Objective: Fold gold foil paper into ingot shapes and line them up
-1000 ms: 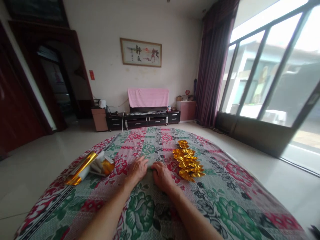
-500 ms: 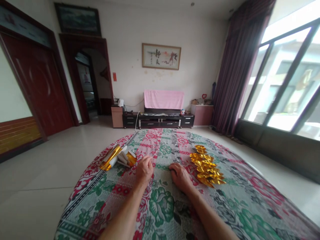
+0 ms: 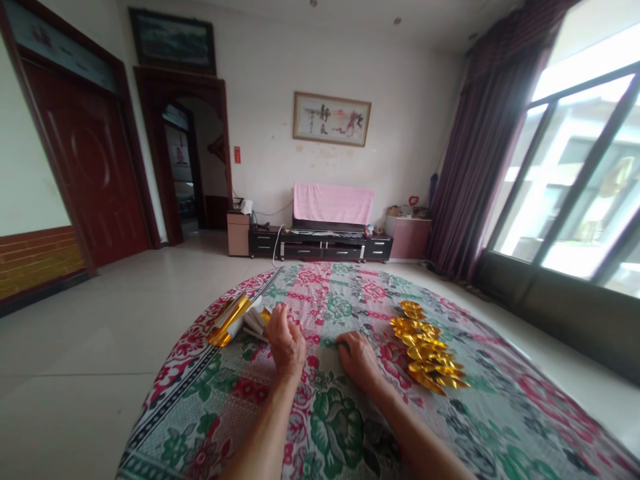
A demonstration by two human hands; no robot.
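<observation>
My left hand is raised over the tablecloth with its fingers bent slightly upward and apart from the thumb; no held thing shows in it. Just beside it, on its left, lie pieces of folded gold and white paper, partly hidden behind the fingers. Further left is a larger roll of gold foil paper. My right hand rests on the cloth with curled fingers, and nothing is visible in it. To its right stands a row of gold foil folded pieces with pointed petals, several close together.
A round table wears a floral tablecloth in green, red and grey. Beyond it, a low black TV cabinet stands by the wall, with a pink cloth over the television. A purple curtain hangs at the right by the windows.
My left hand has lifted and turned, its fingers now pointing up beside the paper pieces. My right hand stays about where it was. The whole view has shifted slightly.
</observation>
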